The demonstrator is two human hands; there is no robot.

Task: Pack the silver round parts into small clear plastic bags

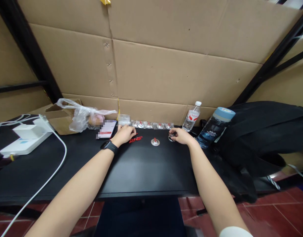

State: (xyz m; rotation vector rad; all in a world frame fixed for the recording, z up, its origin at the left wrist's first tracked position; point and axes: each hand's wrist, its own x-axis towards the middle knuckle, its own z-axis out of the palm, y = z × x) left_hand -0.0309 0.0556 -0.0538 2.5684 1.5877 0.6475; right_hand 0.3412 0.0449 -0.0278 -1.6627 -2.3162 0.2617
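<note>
Your right hand has its fingertips on shiny, round metal pieces; whether it grips them, I cannot tell. Your left hand curls beside thin red cords at its four o'clock, its grip hidden. At your right hand's nine o'clock, a round silver disc with a red top lies on the black worktop; at one o'clock stands a clear, white-capped plastic bottle.

Bright red cords by the left hand, I see, and a silver disc with red on top between both hands. A white-capped bottle past the right hand, a blue-lidded flask right of that hand. Black counter beneath.
</note>
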